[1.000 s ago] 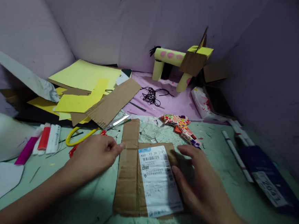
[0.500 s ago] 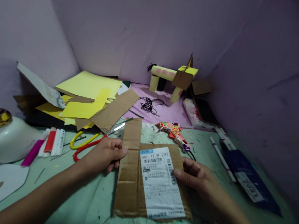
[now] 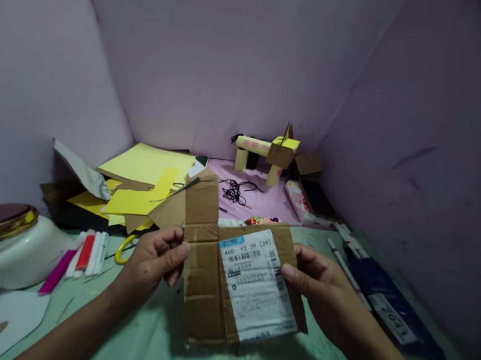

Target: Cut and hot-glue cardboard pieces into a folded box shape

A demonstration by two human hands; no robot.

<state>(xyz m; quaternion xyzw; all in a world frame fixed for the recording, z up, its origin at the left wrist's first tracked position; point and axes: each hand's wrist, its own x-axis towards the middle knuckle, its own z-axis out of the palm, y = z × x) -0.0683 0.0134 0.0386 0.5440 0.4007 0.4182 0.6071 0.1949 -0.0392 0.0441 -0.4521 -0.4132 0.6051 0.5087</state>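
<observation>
A creased piece of brown cardboard [image 3: 202, 288] with a tall strip at its left side is held up, tilted, over the green table. A white shipping label [image 3: 256, 292] with barcodes covers much of its face. My left hand [image 3: 154, 262] pinches its left edge, thumb in front. My right hand [image 3: 316, 275] grips the right edge in the same way. A thin dark green strip [image 3: 183, 191] shows by the tall strip's top. Behind the cardboard, the glue gun [image 3: 264, 221] in a floral pattern is mostly hidden. One yellow scissors handle [image 3: 124, 249] shows beyond my left hand.
Yellow paper and cardboard scraps [image 3: 142, 164] are piled at back left. Several markers [image 3: 88, 254] lie beside a white glossy object [image 3: 22, 246]. A yellow paper animal model [image 3: 263, 148] stands behind black string [image 3: 235, 192]. At right lies a dark blue packet [image 3: 397, 309].
Both hands have lifted the cardboard off the table and tilted it. It now hides most of the glue gun and scissors. The view has shifted upward.
</observation>
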